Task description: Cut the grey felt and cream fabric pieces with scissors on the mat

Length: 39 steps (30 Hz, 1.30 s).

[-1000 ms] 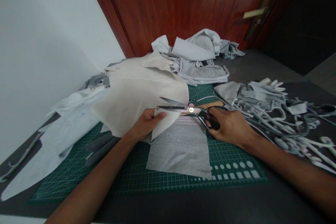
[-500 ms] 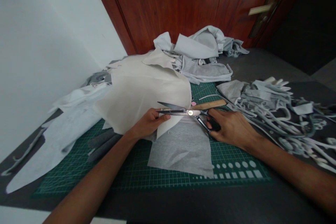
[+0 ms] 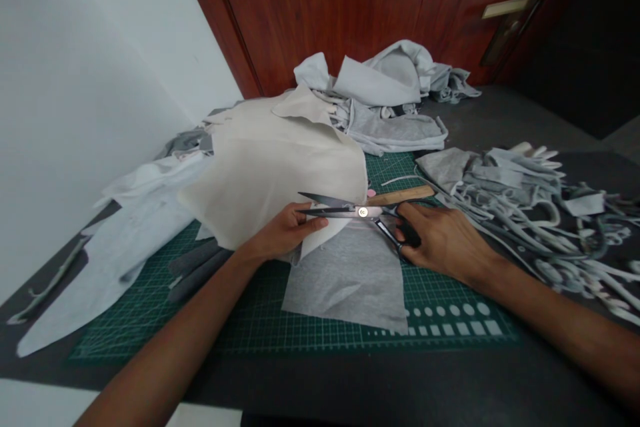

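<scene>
A pair of scissors (image 3: 363, 212) lies level in front of me, its blades parted and pointing left. My right hand (image 3: 433, 237) is closed round the black handles. Between thumb and fingers, my left hand (image 3: 287, 230) pinches the edge of a cream fabric piece (image 3: 270, 167), close to the blade tips. The blades cross that fabric's near edge. Below them a grey fabric piece (image 3: 347, 280) lies flat on the green cutting mat (image 3: 250, 333), its top edge partly hidden by the scissors and the cream fabric.
Behind the scissors lies a wooden ruler (image 3: 403, 195). A heap of grey fabric strips (image 3: 540, 213) covers the right side, and folded grey fabric (image 3: 390, 100) is piled at the back. White fabric (image 3: 115, 267) stretches along the left, near dark grey rolls (image 3: 197, 270).
The view has shifted slightly. Both hands keep their holds, and the scissor blades stay apart over the fabric with little visible movement.
</scene>
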Each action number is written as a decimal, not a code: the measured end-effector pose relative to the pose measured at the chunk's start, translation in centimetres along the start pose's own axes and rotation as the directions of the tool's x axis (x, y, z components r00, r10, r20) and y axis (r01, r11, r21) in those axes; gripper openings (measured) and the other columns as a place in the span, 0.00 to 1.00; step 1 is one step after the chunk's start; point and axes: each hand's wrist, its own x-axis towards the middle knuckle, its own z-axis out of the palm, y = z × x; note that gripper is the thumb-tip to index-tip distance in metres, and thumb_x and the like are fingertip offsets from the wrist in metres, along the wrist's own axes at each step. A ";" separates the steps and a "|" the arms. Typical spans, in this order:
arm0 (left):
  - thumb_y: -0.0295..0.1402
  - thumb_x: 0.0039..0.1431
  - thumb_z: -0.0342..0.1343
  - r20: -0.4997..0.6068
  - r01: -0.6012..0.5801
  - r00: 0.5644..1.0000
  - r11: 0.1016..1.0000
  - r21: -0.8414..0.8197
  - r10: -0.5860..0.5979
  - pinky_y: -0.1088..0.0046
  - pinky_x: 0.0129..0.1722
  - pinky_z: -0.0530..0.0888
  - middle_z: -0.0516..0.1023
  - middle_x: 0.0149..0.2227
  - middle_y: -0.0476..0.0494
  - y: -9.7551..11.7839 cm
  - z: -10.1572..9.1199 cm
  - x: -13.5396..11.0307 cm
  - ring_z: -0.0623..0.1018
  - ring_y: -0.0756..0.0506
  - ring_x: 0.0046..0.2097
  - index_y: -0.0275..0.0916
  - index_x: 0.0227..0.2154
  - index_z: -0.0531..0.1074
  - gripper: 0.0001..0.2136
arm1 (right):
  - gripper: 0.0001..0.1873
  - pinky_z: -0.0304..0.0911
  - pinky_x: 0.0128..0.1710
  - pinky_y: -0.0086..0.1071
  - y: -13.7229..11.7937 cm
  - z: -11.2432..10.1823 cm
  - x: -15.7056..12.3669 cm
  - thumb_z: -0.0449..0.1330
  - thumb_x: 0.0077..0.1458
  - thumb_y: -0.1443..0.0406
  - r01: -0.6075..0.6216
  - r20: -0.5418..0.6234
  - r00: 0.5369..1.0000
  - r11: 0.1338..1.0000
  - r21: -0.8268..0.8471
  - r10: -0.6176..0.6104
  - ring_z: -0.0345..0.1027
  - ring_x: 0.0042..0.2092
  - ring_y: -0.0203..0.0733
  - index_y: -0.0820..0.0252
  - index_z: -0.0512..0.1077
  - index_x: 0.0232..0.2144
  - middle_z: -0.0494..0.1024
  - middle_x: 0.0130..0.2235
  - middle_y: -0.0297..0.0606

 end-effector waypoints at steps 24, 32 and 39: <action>0.36 0.48 0.69 -0.122 0.003 0.990 0.899 -0.438 -0.063 0.76 0.27 0.74 0.81 0.30 0.46 1.5 1.7 0.0 0.78 0.47 0.29 0.37 0.37 0.79 0.13 | 0.09 0.54 0.30 0.33 0.2 -0.4 0.0 0.56 0.53 0.67 -0.019 -0.033 0.999 1.000 -0.020 0.018 0.71 0.30 0.43 0.59 0.67 0.40 0.78 0.32 0.39; 0.32 0.48 0.66 -0.187 0.011 0.976 0.882 -0.471 -0.112 0.73 0.27 0.76 0.80 0.28 0.47 1.8 2.1 0.0 0.78 0.47 0.29 0.37 0.30 0.77 0.07 | 0.15 0.56 0.33 0.34 0.2 -0.8 0.1 0.55 0.54 0.67 0.017 -0.036 0.999 0.999 -0.043 -0.019 0.70 0.33 0.45 0.61 0.67 0.45 0.77 0.33 0.40; 0.24 0.47 0.65 -0.167 0.050 0.967 0.782 -0.621 -0.195 0.77 0.25 0.75 0.81 0.26 0.46 2.6 2.5 -0.1 0.78 0.49 0.26 0.35 0.29 0.78 0.04 | 0.14 0.57 0.32 0.34 0.4 -0.7 0.0 0.55 0.54 0.66 0.022 -0.022 0.999 0.999 -0.046 -0.023 0.71 0.33 0.45 0.61 0.67 0.44 0.77 0.33 0.40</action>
